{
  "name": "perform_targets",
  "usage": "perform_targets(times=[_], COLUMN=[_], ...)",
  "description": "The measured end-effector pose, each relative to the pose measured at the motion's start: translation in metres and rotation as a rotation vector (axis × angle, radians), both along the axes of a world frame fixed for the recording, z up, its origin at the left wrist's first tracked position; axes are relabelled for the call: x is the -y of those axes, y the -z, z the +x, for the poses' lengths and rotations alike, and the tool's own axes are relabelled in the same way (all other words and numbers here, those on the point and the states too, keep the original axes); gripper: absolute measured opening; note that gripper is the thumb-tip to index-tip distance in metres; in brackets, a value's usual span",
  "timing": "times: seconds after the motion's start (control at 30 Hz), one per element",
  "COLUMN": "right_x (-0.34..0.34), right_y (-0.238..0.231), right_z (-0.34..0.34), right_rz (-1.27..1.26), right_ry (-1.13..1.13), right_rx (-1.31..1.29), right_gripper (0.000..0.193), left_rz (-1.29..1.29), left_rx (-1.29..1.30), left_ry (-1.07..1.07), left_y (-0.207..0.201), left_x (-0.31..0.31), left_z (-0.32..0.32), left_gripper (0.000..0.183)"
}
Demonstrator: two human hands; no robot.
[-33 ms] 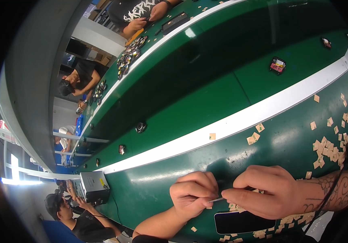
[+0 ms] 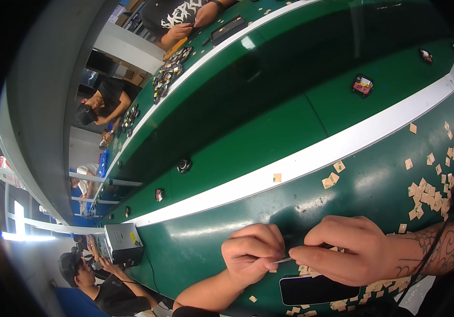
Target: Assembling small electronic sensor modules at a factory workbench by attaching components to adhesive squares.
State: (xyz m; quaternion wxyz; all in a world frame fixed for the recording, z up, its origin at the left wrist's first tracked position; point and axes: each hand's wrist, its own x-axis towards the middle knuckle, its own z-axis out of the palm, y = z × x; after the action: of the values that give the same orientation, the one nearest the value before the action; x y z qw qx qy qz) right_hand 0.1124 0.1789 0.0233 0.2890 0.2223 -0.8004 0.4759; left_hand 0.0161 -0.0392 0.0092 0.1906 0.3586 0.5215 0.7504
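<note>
Both my hands are close together above the near green tabletop. My left hand is closed, with thumb and forefinger pinching one end of a thin, pale flat piece. The other end sits between the thumb and fingers of my right hand, also closed. Most of the piece is hidden by my fingers, so its kind cannot be made out. Just below my right hand a dark-screened phone lies flat. Small tan paper squares are scattered around the phone and partly under my right hand.
Beyond a white rail runs a green conveyor belt carrying small devices, among them a red-and-black one and a round dark one. More tan squares lie at right. A grey metal box stands at left. Several co-workers sit along the line.
</note>
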Motion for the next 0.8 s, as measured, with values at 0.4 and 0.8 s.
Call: perform_targets(times=[0.4,0.8], right_x=[0.001,-0.0025], right_y=[-0.0011,-0.0022], right_z=[0.0014,-0.0033], right_rz=[-0.026,-0.096], right_ry=[0.002,-0.038], right_rx=[-0.011,0.067], right_gripper=[0.02,0.019], left_rz=[-0.003,-0.021], left_rx=[0.003,-0.192], left_ry=[0.001,-0.05], left_y=[-0.0015,0.0014], left_x=[-0.001,0.0005], left_z=[0.0019,-0.0033], left_gripper=[0.023,0.025])
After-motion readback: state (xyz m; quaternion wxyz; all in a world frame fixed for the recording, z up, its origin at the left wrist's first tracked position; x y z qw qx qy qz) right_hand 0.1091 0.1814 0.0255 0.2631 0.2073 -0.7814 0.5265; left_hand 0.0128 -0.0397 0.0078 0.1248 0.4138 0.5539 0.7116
